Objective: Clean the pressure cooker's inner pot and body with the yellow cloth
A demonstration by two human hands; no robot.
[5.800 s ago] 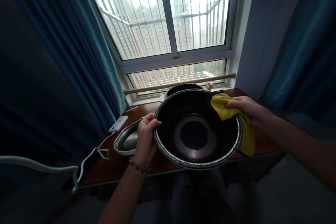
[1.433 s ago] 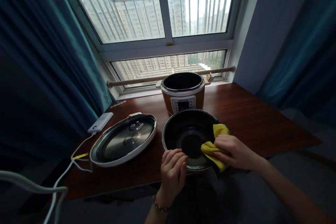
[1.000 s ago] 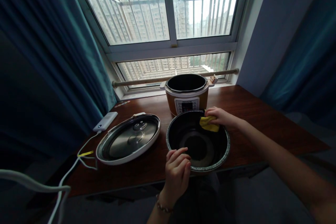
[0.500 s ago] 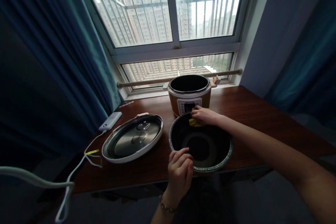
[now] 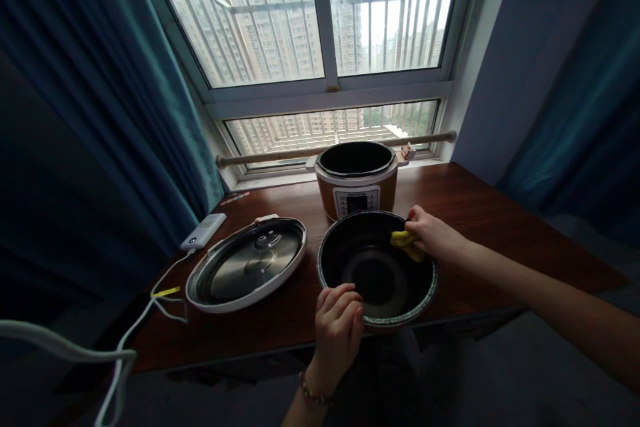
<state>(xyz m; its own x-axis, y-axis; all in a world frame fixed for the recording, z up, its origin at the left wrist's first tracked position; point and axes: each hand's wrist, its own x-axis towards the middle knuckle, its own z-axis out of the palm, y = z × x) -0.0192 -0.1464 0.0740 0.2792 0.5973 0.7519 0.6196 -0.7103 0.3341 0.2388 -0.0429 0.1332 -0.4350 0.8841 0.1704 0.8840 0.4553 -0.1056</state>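
Note:
A black inner pot [image 5: 376,273] with a patterned rim rests on the wooden table [image 5: 480,213] at its front edge. My left hand [image 5: 338,330], wearing a bead bracelet, is closed on the pot's near rim. My right hand [image 5: 433,236] presses a bunched yellow cloth [image 5: 406,243] against the inside wall at the pot's far right. An orange electric cooker body [image 5: 357,178] stands open just behind the pot.
The cooker's lid [image 5: 247,271] lies upside down to the left of the pot. A white power bank [image 5: 203,231] with a white cable [image 5: 150,307] lies at the table's left end. A wooden rod [image 5: 330,147], barred window and dark blue curtains [image 5: 100,113] stand behind.
The pot went from held up in the air to resting on the table. In the last second my right hand slid the cloth along the far inside wall, leftward then back right.

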